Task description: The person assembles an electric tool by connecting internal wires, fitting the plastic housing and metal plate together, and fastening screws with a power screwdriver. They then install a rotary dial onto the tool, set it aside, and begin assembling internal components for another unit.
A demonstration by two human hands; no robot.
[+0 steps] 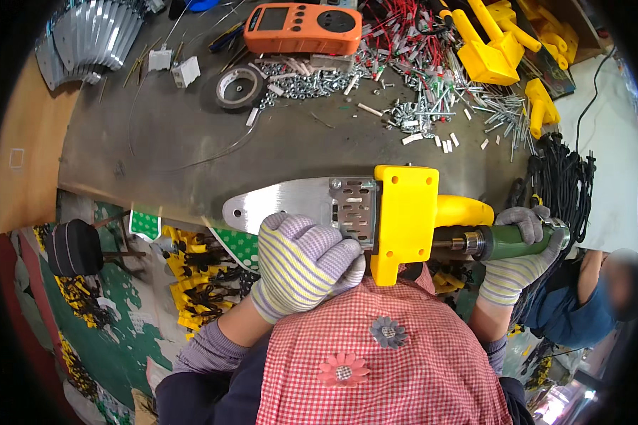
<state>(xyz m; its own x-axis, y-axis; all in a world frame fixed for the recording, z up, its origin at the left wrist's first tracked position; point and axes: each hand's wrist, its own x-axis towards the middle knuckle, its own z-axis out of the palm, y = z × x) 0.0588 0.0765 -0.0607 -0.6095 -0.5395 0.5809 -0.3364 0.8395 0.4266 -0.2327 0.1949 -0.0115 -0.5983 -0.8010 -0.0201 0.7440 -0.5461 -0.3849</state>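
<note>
The left hand [303, 263], in a striped knit glove, comes up from the lower edge with the forearm angled toward the middle of the view. Its fingers are curled shut around the lower edge of a yellow-bodied tool [404, 219], at the spot where the flat silver metal blade [283, 205] meets a perforated grey plate [353, 205]. The blade points to the person's left and overhangs the front edge of the grey workbench [191, 149].

The right hand [521, 255], gloved the same way, enters from the lower right, wrist bent inward. Its fingers are wrapped tight around a green power screwdriver [503, 242], held level, its chuck touching the right side of the yellow body just below the tool's rounded yellow handle [464, 210].

The tool sits just over the near edge of the bench, between the two hands and above the person's red checked apron [390, 368].

On the bench farther back: one orange meter [303, 27] with a dial, one roll of tape [238, 86], two small white blocks [174, 65], and a scatter of screws [432, 95] too many to count. At least four more yellow parts [496, 49] lie at the upper right, and a bundle of black cables [563, 184] hangs at the right edge. Another person in blue [581, 297] is at the lower right.
</note>
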